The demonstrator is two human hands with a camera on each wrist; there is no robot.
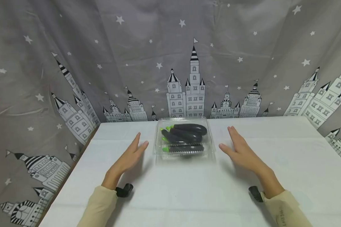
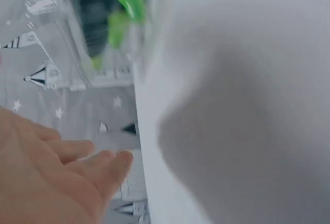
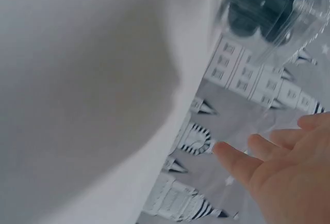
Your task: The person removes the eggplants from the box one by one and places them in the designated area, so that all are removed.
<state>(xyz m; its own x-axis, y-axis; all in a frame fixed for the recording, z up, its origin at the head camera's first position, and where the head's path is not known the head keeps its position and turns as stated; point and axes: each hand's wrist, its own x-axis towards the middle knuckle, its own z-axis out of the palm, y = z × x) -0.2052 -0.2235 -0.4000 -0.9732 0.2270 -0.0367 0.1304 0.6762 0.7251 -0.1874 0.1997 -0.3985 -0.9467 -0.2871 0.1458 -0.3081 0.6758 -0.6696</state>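
A clear plastic clamshell box (image 1: 184,157) stands near the table's back edge, in the middle of the head view. Several dark eggplants (image 1: 184,135) with bright green stem ends lie inside it, the stems toward the left. My left hand (image 1: 130,157) hovers to the left of the box, fingers straight, holding nothing. To the right of the box, my right hand (image 1: 242,154) is likewise held with straight fingers and touches nothing. Each wrist view shows part of the box, with the left hand (image 2: 62,172) and the right hand (image 3: 278,157) apart from it.
A white cloth (image 1: 187,195) covers the table. Behind it hangs a grey curtain (image 1: 230,25) printed with castles and stars. The table's left edge (image 1: 71,167) shows as a brown strip. Black wrist straps (image 1: 125,190) sit by both sleeves.
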